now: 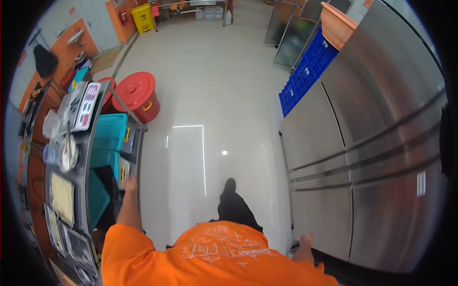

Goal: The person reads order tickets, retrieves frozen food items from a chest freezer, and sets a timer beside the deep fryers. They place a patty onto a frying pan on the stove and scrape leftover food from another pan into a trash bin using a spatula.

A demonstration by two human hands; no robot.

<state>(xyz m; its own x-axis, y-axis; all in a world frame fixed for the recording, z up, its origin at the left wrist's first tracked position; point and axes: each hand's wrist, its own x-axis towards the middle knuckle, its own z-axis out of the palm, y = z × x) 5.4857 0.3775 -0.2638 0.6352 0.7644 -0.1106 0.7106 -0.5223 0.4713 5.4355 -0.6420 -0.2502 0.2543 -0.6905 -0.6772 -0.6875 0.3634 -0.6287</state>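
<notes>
My left hand (130, 183) hangs low beside the metal shelf unit on the left, near a dark cloth (106, 183) and teal-lidded boxes (109, 131). Its fingers are too small and blurred to make out. On the other side, my right hand (306, 239) is down near the lower edge of the steel refrigerator (317, 209). Its fingers look curled, but whether they hold anything is hidden. An orange shirt covers my body, and one dark shoe (230, 185) shows ahead on the floor.
Red lidded bins (136, 93) stand past the shelf. Its top (81, 164) bears a scale (88, 106), a bowl (69, 152) and trays (62, 198). Blue crates (307, 71) and an orange tub (337, 26) are by the refrigerator. A yellow bin (143, 18) stands farther off.
</notes>
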